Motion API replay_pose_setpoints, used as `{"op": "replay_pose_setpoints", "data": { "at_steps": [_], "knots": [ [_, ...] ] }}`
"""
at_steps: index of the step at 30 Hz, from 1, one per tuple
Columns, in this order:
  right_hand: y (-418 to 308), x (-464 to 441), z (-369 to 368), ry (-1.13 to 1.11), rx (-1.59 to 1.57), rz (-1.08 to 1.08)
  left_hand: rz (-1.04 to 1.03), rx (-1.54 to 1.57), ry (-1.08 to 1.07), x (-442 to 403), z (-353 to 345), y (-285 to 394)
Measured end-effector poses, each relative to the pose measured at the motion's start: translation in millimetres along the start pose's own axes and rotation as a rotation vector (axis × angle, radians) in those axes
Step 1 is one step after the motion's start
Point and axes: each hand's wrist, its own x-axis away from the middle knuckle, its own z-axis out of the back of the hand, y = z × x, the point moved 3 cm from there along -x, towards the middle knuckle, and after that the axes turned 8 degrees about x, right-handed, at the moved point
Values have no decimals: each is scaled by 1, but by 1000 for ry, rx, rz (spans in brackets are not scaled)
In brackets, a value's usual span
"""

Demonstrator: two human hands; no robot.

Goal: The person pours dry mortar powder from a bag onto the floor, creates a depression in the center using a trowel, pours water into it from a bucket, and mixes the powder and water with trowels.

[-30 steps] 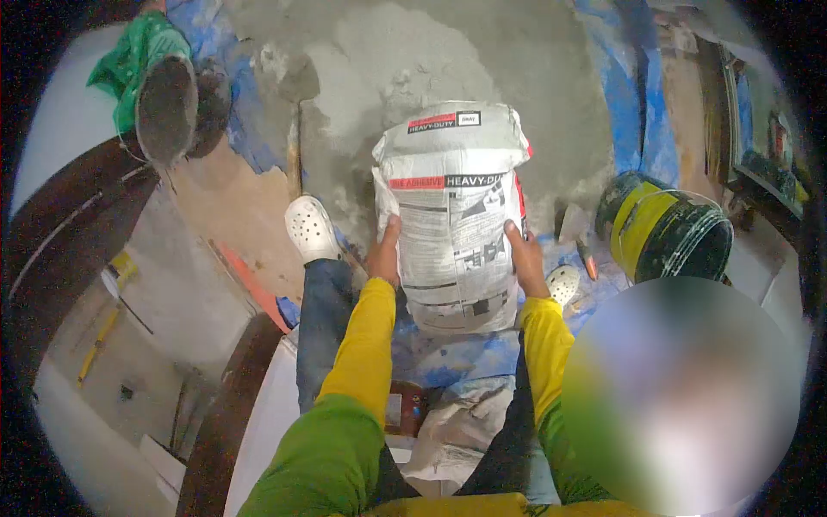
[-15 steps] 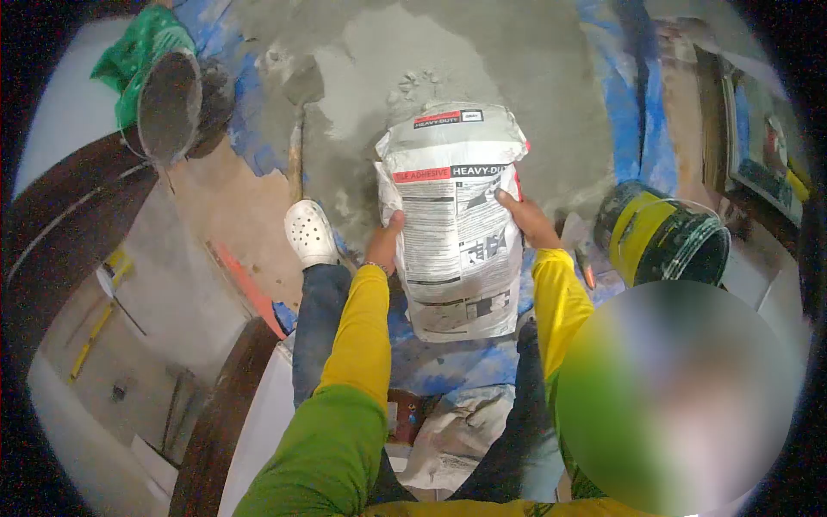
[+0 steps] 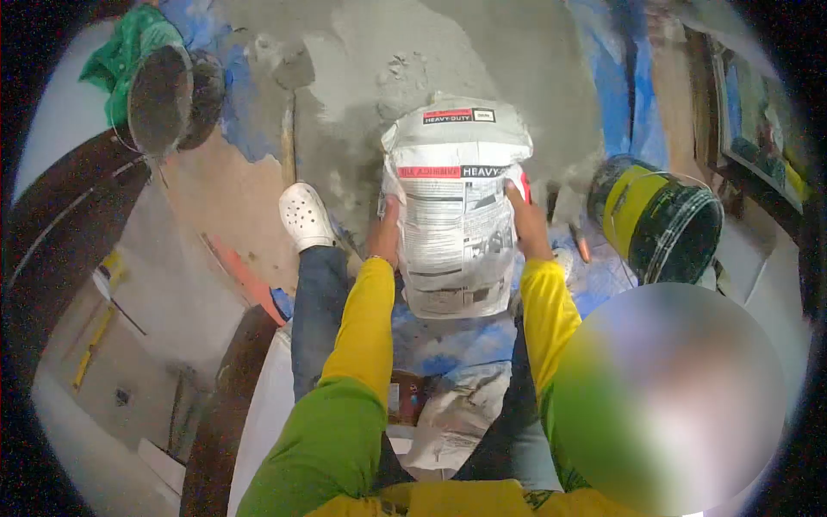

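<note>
Between my two hands is a white paper bag of tile adhesive (image 3: 457,233), printed with red and black "heavy-duty" bands. My left hand (image 3: 386,231) grips its left side, and my right hand (image 3: 529,224) grips the right side with the thumb on the front. The bag's far end lies toward a patch of grey powder and lumps (image 3: 403,77) on the grey-coated floor. Whether that far end is open is hidden from me.
A black bucket with a yellow band (image 3: 637,211) lies tilted at right. Another bucket (image 3: 161,99), with green cloth (image 3: 129,65), is at upper left. A wooden-handled tool (image 3: 289,146) lies beyond my white clog (image 3: 306,215). Crumpled blue sheeting (image 3: 616,95) edges the floor.
The bag's near end has risen away from me and the printed face looks shorter, so the bag's tilt has changed. Both hands remain on its sides.
</note>
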Motion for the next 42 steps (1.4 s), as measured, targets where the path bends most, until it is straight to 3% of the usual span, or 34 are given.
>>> {"op": "replay_pose_setpoints", "data": {
  "at_steps": [3,6,7,9,10,11,13,16,18,20,22,24,26,28,29,30,31,32,34,35,36,37,39,42],
  "knots": [
    [4,-34,9,141,191,54,-7,-82,116,31,-26,14],
    [23,-5,6,122,-170,162,52,-41,66,46,4,-23],
    [23,1,6,297,-99,246,-5,39,60,69,-14,6],
    [20,12,2,340,-57,221,-99,179,-20,69,-13,15],
    [25,25,18,187,-81,78,-66,149,14,77,-5,-16],
    [16,36,23,232,9,34,-108,53,42,68,6,-27],
    [18,31,12,218,-132,141,-11,153,-112,85,-7,11],
    [33,44,13,154,-280,213,-87,218,-253,87,-7,19],
    [32,51,16,165,-120,176,-94,304,-233,99,-9,30],
    [28,45,11,148,-237,261,-94,389,-217,95,-15,34],
    [11,46,9,119,-360,336,-84,147,-169,72,-13,27],
    [-34,43,13,-35,-40,89,-89,107,-152,85,-37,64],
    [-29,40,1,-70,-51,103,-114,67,-145,98,-38,69],
    [-30,50,-10,349,-175,460,-205,42,-14,82,-26,60],
    [1,29,-16,260,-192,376,-109,-87,77,98,-16,58],
    [-6,38,-5,84,131,-14,-2,-210,154,112,-7,56],
    [-17,43,-7,91,114,57,-14,-205,91,100,3,46],
    [-30,44,-9,100,85,160,-58,-191,31,88,7,41],
    [-11,33,-18,277,174,337,-287,-398,131,77,2,47],
    [-14,41,-22,326,36,367,-302,-409,128,77,5,49],
    [-2,64,-23,362,-88,345,-266,-442,121,91,17,36],
    [-9,76,-11,186,-29,290,-220,-463,129,102,37,13],
    [-7,77,-17,208,84,255,-212,-319,13,70,35,21],
    [8,79,-20,194,80,228,-612,-608,-49,72,25,45]
  ]
}}
